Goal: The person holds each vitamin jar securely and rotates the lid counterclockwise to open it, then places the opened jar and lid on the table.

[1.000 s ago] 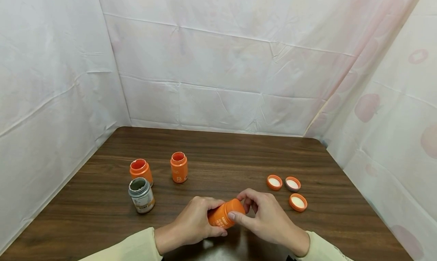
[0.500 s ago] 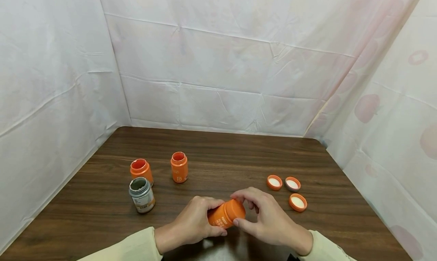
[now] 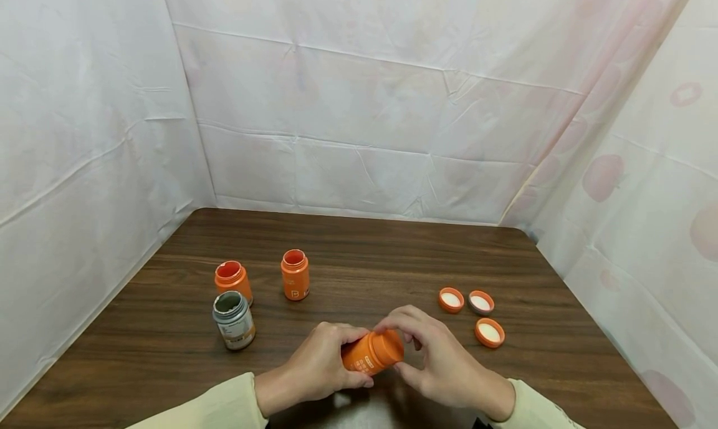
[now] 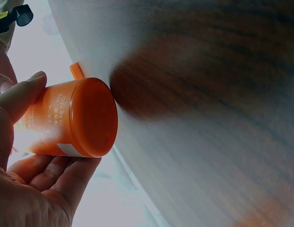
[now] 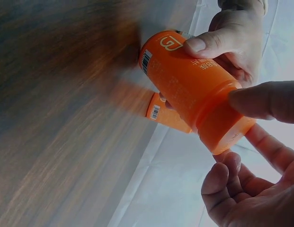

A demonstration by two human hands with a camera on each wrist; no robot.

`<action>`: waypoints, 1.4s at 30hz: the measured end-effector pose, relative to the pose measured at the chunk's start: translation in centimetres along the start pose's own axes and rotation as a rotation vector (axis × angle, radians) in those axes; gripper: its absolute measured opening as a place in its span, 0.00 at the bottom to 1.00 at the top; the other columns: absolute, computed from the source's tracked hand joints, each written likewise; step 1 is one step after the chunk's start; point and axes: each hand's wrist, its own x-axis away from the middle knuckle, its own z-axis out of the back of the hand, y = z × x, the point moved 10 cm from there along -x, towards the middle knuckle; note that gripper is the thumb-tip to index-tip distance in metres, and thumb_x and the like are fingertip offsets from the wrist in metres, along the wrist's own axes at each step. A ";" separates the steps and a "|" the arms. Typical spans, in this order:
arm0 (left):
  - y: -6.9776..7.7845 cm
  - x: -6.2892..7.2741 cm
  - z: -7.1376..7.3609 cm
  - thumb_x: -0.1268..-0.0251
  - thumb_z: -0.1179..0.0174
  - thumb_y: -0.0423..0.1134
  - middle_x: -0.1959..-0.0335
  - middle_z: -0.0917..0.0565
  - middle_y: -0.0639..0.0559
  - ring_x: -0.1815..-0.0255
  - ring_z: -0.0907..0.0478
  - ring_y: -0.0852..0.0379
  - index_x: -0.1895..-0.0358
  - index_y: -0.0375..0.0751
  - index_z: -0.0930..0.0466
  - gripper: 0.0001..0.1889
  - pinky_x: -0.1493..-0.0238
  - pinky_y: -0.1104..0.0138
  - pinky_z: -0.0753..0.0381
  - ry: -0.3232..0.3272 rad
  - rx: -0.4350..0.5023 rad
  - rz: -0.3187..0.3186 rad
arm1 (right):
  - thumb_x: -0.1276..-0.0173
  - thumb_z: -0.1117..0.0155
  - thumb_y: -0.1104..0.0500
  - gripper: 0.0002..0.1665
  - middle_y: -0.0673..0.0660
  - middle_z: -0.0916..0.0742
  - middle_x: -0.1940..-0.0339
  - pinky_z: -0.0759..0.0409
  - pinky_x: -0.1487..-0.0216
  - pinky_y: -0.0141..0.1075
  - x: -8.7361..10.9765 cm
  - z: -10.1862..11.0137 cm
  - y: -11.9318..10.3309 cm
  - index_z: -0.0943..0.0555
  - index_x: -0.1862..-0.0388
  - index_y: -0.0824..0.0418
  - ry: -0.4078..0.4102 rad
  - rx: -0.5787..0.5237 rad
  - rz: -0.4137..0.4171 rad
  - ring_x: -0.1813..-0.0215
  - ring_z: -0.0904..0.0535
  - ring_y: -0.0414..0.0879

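My left hand [image 3: 320, 363] grips an orange pill bottle [image 3: 358, 358], tilted with its capped end up to the right. In the left wrist view the flat base of the bottle [image 4: 93, 118] points toward the table, my thumb on one side and fingers on the other. The orange cap [image 3: 391, 347] sits on the bottle's neck. My right hand [image 3: 440, 361] has its thumb and index finger at opposite sides of the cap, as the right wrist view also shows on the cap [image 5: 225, 125]. Its other fingers curl loosely beneath.
Two uncapped orange bottles stand at the left, one [image 3: 295, 278] apart and one [image 3: 232, 280] partly hidden behind an uncapped grey bottle [image 3: 234, 327]. On the right lie two orange caps [image 3: 450, 300] [image 3: 490, 333] and a grey-sided cap [image 3: 481, 302], insides up. Pale curtains [image 3: 359, 105] enclose the wooden table [image 3: 387, 248].
My right index finger has moved left over the top of the cap, while the thumb has shifted right and down around it. The left hand and bottle stay nearly still.
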 end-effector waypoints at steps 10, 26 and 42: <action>-0.1 0.1 0.0 0.55 0.16 0.39 0.60 0.15 0.67 0.63 0.21 0.71 0.50 0.54 0.13 0.25 0.59 0.72 0.20 -0.003 0.005 0.012 | 0.41 0.19 0.57 0.32 0.46 0.17 0.48 0.26 0.66 0.29 -0.2 0.2 -0.2 0.22 0.39 0.49 0.019 0.010 -0.016 0.61 0.29 0.38; -0.2 0.0 -0.2 0.54 0.16 0.40 0.60 0.15 0.67 0.62 0.20 0.71 0.50 0.53 0.13 0.24 0.58 0.72 0.20 -0.014 0.003 0.025 | 0.35 0.30 0.32 0.25 0.40 0.20 0.70 0.30 0.75 0.29 0.3 0.3 2.6 0.17 0.53 0.49 -0.003 0.159 -0.376 0.75 0.30 0.36; -0.1 0.0 -0.1 0.54 0.16 0.40 0.60 0.15 0.68 0.62 0.20 0.71 0.51 0.54 0.13 0.24 0.59 0.72 0.20 -0.012 -0.001 0.010 | 0.36 0.25 0.40 0.16 0.39 0.19 0.70 0.30 0.74 0.29 0.1 0.1 2.5 0.17 0.55 0.45 -0.018 0.112 -0.333 0.74 0.30 0.36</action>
